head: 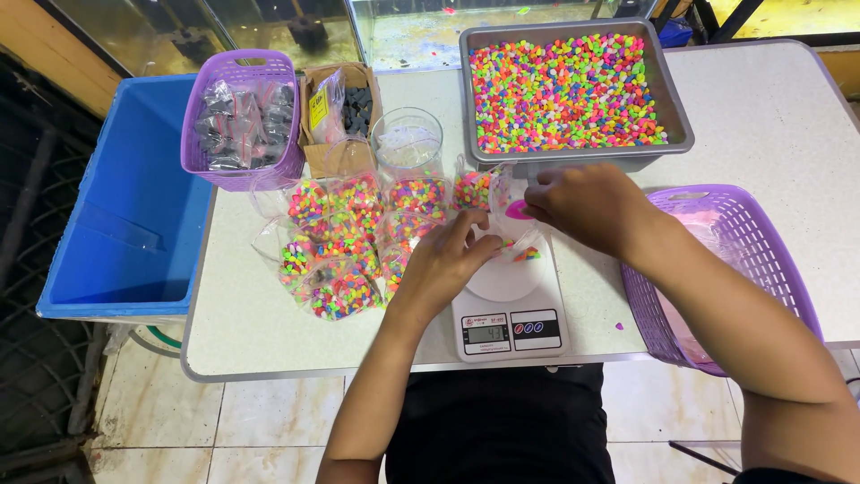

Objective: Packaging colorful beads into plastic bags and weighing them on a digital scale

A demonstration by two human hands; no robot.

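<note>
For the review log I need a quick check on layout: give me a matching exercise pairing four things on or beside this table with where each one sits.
Things:
1. grey tray of coloured pebbles
2. kitchen scale
3. blue bin
4. empty purple basket

Places:
A. off the table's left edge
B. near edge, under both hands
C. far side of the table, centre right
D. right side, beside the right forearm

Pairs: 1-C, 2-B, 3-A, 4-D
</note>
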